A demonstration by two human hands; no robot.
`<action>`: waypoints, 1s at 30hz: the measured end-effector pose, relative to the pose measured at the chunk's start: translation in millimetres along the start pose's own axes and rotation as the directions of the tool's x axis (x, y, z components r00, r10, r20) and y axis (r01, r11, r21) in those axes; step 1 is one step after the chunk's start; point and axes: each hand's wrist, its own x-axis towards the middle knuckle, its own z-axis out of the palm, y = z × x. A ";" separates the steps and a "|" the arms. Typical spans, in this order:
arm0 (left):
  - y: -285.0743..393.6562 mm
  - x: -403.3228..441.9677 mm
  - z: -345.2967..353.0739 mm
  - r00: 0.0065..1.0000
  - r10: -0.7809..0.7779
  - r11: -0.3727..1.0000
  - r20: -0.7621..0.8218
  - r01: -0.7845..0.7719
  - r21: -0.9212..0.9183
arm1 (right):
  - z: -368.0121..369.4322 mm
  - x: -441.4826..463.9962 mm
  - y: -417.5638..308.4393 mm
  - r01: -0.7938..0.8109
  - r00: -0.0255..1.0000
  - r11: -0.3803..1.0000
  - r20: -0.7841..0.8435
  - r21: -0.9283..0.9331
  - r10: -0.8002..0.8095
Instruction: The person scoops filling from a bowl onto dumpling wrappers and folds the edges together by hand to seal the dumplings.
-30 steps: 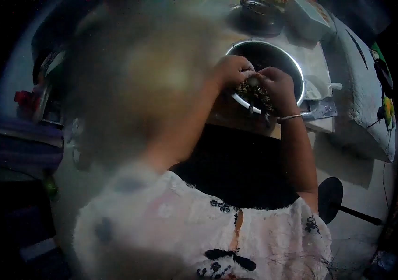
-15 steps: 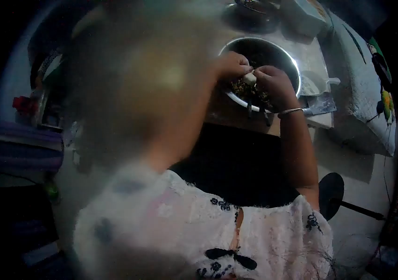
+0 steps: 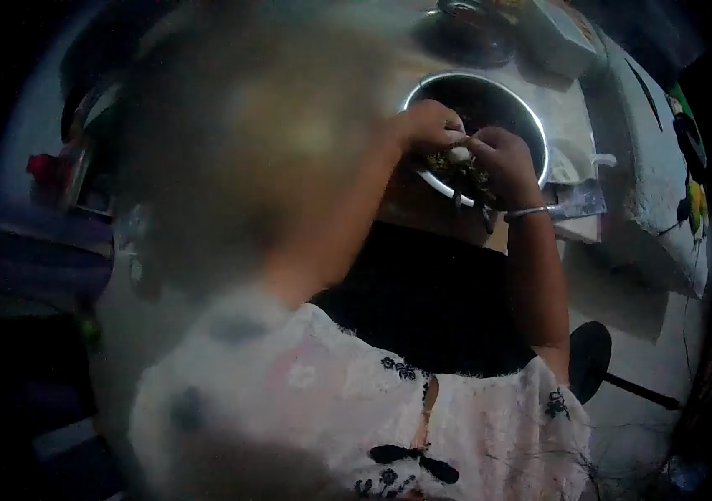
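Left hand: the left hand (image 3: 435, 125) is over the bowl's near-left part; its fingers are closed in a pinch, apparently on the upper edge of the white piece.
Right hand: the right hand (image 3: 506, 163) faces it across a narrow gap; its fingers are likewise pinched on the white piece, although the contact pads are hidden.
White piece: the white piece (image 3: 459, 155) sits between and just below the fingertips, above the dark, leafy contents (image 3: 453, 174).
Bowl: the metal bowl (image 3: 543, 138) stands on the surface (image 3: 571, 108), its bright rim passing under both arms.
Drop hazard: a pinch this small may slip, letting the white piece fall into the contents. Probable cause: damp or uneven finger pressure.
Tear hazard: the white piece may split if the hands pull against each other. Its firmness cannot be judged.
Rim hazard: a lowered right wrist or bracelet (image 3: 526, 214) could knock the bowl.
Snag hazard: dark strips (image 3: 488, 219) overhang the near rim; a forearm catching them could drag contents out.
Clearance: a clear packet (image 3: 583, 200) lies just beside the bowl; an outward wrist swing could shift it.
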 end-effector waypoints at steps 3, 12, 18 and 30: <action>-5.9 -0.2 3.2 0.996 0.074 0.997 -0.046 -0.074 0.008 | -0.4 -3.4 -7.0 0.015 1.000 1.000 0.015 0.017 -0.015; -4.8 -10.7 -1.8 0.879 0.087 0.994 -0.468 -0.105 -0.012 | 10.5 0.5 6.9 0.034 0.997 0.936 -0.075 0.349 -0.008; -74.2 -47.7 -65.7 0.694 -0.151 0.978 -0.704 0.209 -0.003 | 7.6 -1.3 -3.4 -0.034 0.997 0.924 -0.052 0.382 0.058; -150.7 -153.3 -103.5 0.432 -0.655 0.646 -0.620 0.746 -0.164 | 3.4 -12.8 -26.1 -0.031 0.999 0.980 0.027 0.197 0.026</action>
